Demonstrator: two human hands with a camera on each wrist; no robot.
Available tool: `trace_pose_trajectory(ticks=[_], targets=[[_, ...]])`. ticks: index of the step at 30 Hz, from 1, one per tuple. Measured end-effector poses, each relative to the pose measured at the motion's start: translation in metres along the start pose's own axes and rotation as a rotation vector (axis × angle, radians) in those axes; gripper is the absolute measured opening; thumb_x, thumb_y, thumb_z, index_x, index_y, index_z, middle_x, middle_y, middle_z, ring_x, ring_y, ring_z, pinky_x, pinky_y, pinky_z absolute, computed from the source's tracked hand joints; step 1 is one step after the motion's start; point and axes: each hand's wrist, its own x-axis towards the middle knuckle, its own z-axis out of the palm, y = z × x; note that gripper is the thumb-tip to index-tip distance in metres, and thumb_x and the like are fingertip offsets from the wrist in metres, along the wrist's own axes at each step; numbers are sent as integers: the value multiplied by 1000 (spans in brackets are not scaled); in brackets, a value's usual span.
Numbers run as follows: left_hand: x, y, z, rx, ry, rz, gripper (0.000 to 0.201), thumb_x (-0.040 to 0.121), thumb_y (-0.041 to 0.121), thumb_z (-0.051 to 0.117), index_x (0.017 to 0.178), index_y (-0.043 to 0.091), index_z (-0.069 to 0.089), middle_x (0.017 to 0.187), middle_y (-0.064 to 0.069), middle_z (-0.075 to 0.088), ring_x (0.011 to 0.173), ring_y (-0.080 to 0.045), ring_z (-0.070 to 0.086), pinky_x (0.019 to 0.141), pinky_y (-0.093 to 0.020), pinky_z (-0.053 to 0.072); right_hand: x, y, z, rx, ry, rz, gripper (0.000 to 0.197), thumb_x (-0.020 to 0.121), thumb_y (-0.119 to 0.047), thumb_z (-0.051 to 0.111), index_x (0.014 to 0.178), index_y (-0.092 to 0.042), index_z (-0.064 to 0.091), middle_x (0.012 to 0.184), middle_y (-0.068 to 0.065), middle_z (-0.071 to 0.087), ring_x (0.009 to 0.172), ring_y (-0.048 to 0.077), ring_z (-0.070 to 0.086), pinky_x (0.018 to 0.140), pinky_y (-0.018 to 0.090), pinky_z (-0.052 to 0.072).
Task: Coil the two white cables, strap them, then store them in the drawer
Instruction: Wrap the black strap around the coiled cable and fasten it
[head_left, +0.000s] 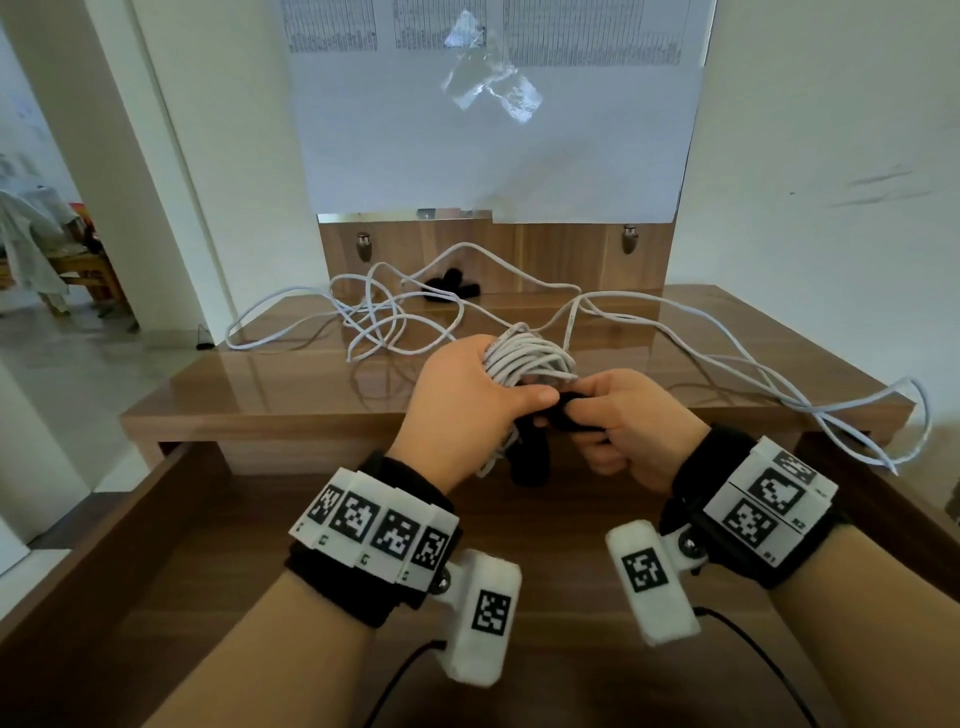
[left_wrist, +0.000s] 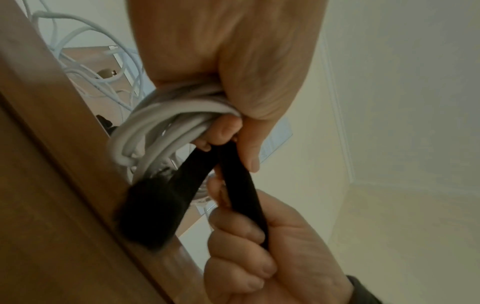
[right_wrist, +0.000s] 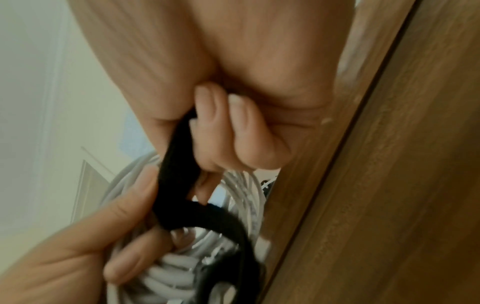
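The left hand (head_left: 467, 395) is wrapped tight around a coiled white cable (head_left: 524, 358), fingers closed through the bundle and the thumb lying across the front, holding it just above the front edge of the worktop (head_left: 291, 384) and over the open drawer (head_left: 519, 582). The right hand (head_left: 628, 415) sits right beside it, its thumb and curled fingers pinching a black strap (head_left: 566, 413); in the left wrist view the strap (left_wrist: 239, 185) runs taut from the coil (left_wrist: 166, 127) down into the right fist (left_wrist: 262, 253), and one broader end of it hangs loose below the bundle against the wooden edge. From the right wrist view the strap (right_wrist: 176, 185) looks to be looped round the strands of the coil (right_wrist: 176, 273), though the picture is blurred and I can't make out whether it is fastened. A length of this cable trails off to the right, across the worktop and over its far corner. The second white cable (head_left: 374, 317) lies uncoiled in a loose tangle on the back left of the worktop, one loop reaching out past the left edge. Behind that tangle, against the wooden back panel (head_left: 571, 260), a small heap of spare black straps (head_left: 449, 286) rests on the surface. Sheets of paper (head_left: 493, 130) are taped on the wall above.
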Motion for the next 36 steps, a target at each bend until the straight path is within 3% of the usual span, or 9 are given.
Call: trace_pose_trajectory(ticks=[4, 7, 11, 15, 19, 25, 28, 31, 36], targets=[[1, 3, -3, -117, -5, -58, 22, 76, 14, 82, 95, 10, 71, 62, 8, 65, 49, -3, 56, 51, -22, 44, 1, -5, -9, 93, 126, -158, 12, 88, 5, 57, 87, 1, 68, 52, 8, 43, 35, 11, 25, 39, 20, 15], [1, 5, -7, -133, -92, -51, 27, 75, 8, 82, 99, 6, 69, 68, 1, 67, 50, -7, 56, 50, -22, 46, -1, -7, -9, 209, 111, -253, 13, 85, 8, 55, 84, 3, 66, 54, 9, 53, 33, 10, 29, 37, 18, 21], [-3, 6, -5, -131, -63, 70, 30, 77, 7, 79, 106, 12, 70, 76, 5, 71, 56, -1, 60, 54, -16, 45, -3, -6, 0, 321, 57, -341, 9, 76, -3, 59, 78, 3, 66, 50, 10, 45, 35, 14, 36, 38, 22, 31], [-3, 8, -7, -314, -87, 73, 36, 77, 17, 81, 111, 13, 70, 84, -14, 72, 52, -16, 54, 46, -21, 44, -5, -11, 5, 288, 96, -396, 9, 83, 5, 55, 79, 3, 63, 53, 8, 62, 39, 16, 52, 40, 23, 46], [-2, 7, -5, -458, -73, 43, 35, 77, 17, 74, 110, 4, 69, 80, -24, 64, 50, -23, 47, 45, -23, 42, -5, -11, 5, 198, 170, -457, 4, 73, -6, 71, 73, -9, 73, 63, 14, 65, 42, 18, 53, 40, 24, 45], [-3, 9, -3, -559, -187, 42, 30, 78, 6, 74, 106, -1, 67, 71, -13, 61, 48, -21, 40, 49, -25, 41, -2, -6, 3, 64, 335, -458, 11, 84, 3, 64, 89, 12, 65, 65, 21, 62, 38, 16, 51, 38, 24, 44], [-2, 10, -2, -481, -182, -2, 33, 78, -2, 74, 110, -4, 65, 71, -9, 59, 43, -12, 42, 41, -18, 38, -1, -7, 3, 222, 247, -365, 13, 86, 2, 60, 94, 6, 69, 73, 22, 65, 45, 17, 55, 42, 24, 46], [0, 11, -8, -561, -127, -51, 26, 77, -1, 70, 101, -7, 64, 67, -5, 59, 39, -8, 38, 39, -15, 35, -3, -10, 2, 395, 64, -302, 25, 85, -2, 51, 102, 4, 68, 96, 23, 66, 79, 28, 62, 65, 31, 52], [0, 14, -17, -667, -150, -54, 14, 77, 9, 65, 90, 4, 66, 64, -6, 61, 45, -9, 45, 37, -13, 31, -8, -14, 7, 632, -221, -347, 30, 84, -7, 44, 56, -13, 54, 63, 8, 52, 76, 26, 61, 81, 35, 51]])
